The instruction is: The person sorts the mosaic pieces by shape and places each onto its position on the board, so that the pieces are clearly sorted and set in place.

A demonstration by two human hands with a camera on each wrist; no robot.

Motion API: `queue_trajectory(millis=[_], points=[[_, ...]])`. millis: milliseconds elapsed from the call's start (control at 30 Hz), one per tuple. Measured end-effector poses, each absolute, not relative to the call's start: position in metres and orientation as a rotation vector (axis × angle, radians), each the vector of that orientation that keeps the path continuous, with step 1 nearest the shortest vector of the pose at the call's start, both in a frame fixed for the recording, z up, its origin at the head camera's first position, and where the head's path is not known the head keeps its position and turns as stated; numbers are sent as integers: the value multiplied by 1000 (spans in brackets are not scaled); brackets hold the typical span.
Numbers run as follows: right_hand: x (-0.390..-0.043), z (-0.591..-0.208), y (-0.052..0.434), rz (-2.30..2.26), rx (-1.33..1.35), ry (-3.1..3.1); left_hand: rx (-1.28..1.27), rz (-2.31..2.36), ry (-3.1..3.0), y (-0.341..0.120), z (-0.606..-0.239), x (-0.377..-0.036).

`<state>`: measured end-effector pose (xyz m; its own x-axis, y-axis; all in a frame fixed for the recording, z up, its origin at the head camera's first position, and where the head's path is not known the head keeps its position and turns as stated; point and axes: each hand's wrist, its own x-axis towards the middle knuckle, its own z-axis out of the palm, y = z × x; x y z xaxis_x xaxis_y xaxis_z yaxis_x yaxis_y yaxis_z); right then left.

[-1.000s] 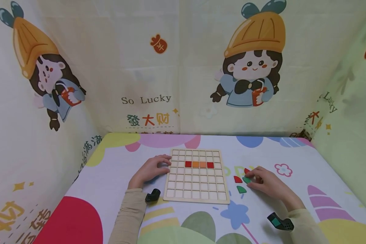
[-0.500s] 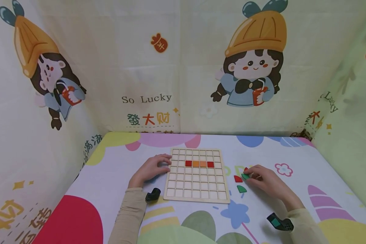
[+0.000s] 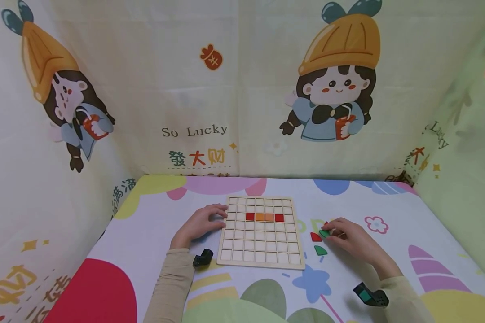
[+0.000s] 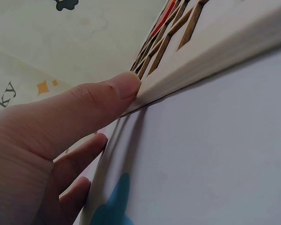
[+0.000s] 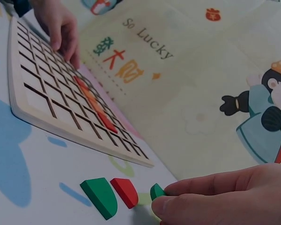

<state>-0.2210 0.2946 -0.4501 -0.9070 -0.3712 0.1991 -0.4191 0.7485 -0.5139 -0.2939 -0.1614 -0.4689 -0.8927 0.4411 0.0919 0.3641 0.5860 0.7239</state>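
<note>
A wooden grid board (image 3: 260, 233) lies flat on the table, with a row of red and orange square tiles (image 3: 264, 217) set in its third row. My left hand (image 3: 202, 222) rests against the board's left edge, thumb (image 4: 107, 101) pressed to the wooden rim (image 4: 201, 61). To the right of the board my right hand (image 3: 349, 235) pinches a small green piece (image 3: 325, 233), also seen in the right wrist view as the green piece (image 5: 157, 191) at my fingertips. A red quarter-round piece (image 3: 315, 237) and a green quarter-round piece (image 3: 319, 250) lie beside it on the cloth.
The table is covered by a colourful patterned cloth (image 3: 266, 291). Printed cartoon fabric walls (image 3: 234, 89) enclose it at the back and both sides. Black wrist cameras sit near each forearm: one camera (image 3: 202, 258) on the left, another camera (image 3: 370, 296) on the right.
My right hand has lifted the small green piece slightly and drawn it a little away from the other pieces. The left hand and board have not moved.
</note>
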Motion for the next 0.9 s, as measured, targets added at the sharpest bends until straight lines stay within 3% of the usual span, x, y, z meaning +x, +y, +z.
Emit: queue_trajectory(millis=[900], points=[[-222, -428, 237, 1062, 592, -2806, 679, 1219, 2688, -161, -465, -292]])
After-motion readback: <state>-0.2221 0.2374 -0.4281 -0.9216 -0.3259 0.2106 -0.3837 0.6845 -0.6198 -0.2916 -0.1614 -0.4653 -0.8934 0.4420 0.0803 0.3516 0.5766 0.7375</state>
